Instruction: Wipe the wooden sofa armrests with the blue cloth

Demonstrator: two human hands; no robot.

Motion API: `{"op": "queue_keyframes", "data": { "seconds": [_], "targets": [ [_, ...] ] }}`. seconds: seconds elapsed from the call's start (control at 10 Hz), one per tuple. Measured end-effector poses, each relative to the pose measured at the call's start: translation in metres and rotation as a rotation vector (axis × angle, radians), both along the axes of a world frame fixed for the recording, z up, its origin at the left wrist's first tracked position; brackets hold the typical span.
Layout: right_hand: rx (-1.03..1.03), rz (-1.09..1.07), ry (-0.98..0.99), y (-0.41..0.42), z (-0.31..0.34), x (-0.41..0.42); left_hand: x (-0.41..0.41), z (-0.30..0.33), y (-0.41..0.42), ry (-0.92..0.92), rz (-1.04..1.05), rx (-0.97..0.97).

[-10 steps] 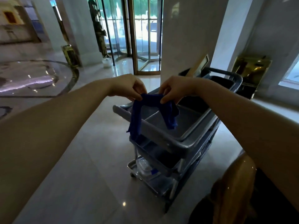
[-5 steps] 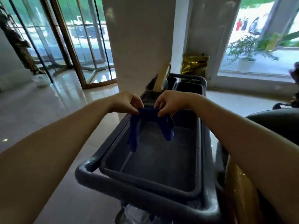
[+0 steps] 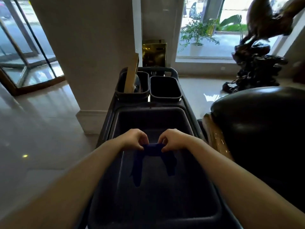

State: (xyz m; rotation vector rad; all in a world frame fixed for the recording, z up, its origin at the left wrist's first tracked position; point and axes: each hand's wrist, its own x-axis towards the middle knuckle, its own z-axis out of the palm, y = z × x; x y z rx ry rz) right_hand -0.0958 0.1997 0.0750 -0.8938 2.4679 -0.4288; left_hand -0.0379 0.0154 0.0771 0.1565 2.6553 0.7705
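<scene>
So the blue cloth (image 3: 152, 148) is stretched between both hands over the cart's big tray (image 3: 186, 116), corners dangling, probably getting folded into a pad for wiping. Left hand (image 3: 134, 139) and right hand (image 3: 173, 139) each have fingers pinched on its top edge. One cloth, two small bins (image 3: 165, 87), and one wooden armrest (image 3: 214, 134) just right of the cart.

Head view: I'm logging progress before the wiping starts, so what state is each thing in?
blue cloth: held up over the cart tray, ends hanging
left hand: pinching the cloth
right hand: pinching the cloth
cart tray: nothing visibly resting in it
wooden armrest: untouched
</scene>
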Motion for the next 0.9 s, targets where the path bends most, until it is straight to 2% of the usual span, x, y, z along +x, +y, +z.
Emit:
{"op": "queue_keyframes", "data": {
  "seconds": [0.3,0.5,0.8,0.9],
  "targets": [
    [0.078,-0.111,-0.148,0.018,-0.101,-0.021,-0.027,-0.101,0.022,-0.118,0.010,0.039],
    [0.130,-0.116,-0.277,0.023,-0.150,-0.021,-0.031,-0.143,0.032,-0.293,0.019,0.035],
    [0.144,-0.165,-0.398,0.032,-0.159,-0.029,-0.033,-0.148,0.036,-0.340,0.092,0.116],
    [0.167,-0.170,-0.336,0.035,-0.140,-0.031,-0.034,-0.133,0.032,-0.307,0.105,0.114]
  ]
}}
